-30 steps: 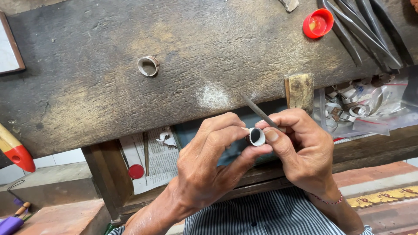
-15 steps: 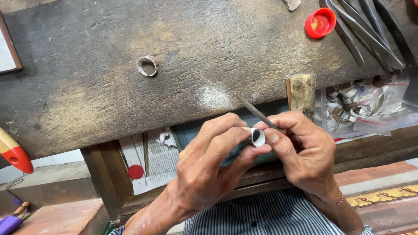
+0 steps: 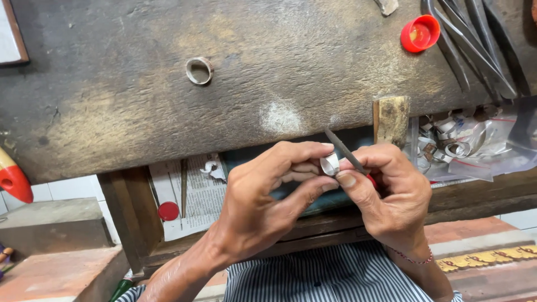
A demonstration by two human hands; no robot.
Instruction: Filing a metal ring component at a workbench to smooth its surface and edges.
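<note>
A worn wooden workbench (image 3: 112, 106) fills the far half of the view, its dark top scratched, grey-stained and rubbed pale in patches, with a powdery white smear near its near edge. At the far right lie several long dark metal tools (image 3: 475, 45), slim and tapering, side by side. Below the bench edge a sheet of printed newspaper (image 3: 196, 193) lines a lower tray, with a small red disc (image 3: 168, 211) on it. To the right, a clear plastic bag (image 3: 475, 145) holds a heap of shiny curled metal strips and bands. A stubby wooden bench pin (image 3: 390, 120), rough and chipped, juts toward the person. A round red plastic cap (image 3: 420, 32) sits open side up by the tools. A plain metal ring (image 3: 199, 70) lies alone on the bench top, well apart to the left.

The left hand (image 3: 263, 201) is curled, thumb and forefinger pinching a small silvery ring band (image 3: 330, 164) just in front of the bench edge, near the pin. The right hand (image 3: 391, 196) is closed around a thin dark needle file (image 3: 342, 148), which slants up and to the left, touching the band.
</note>
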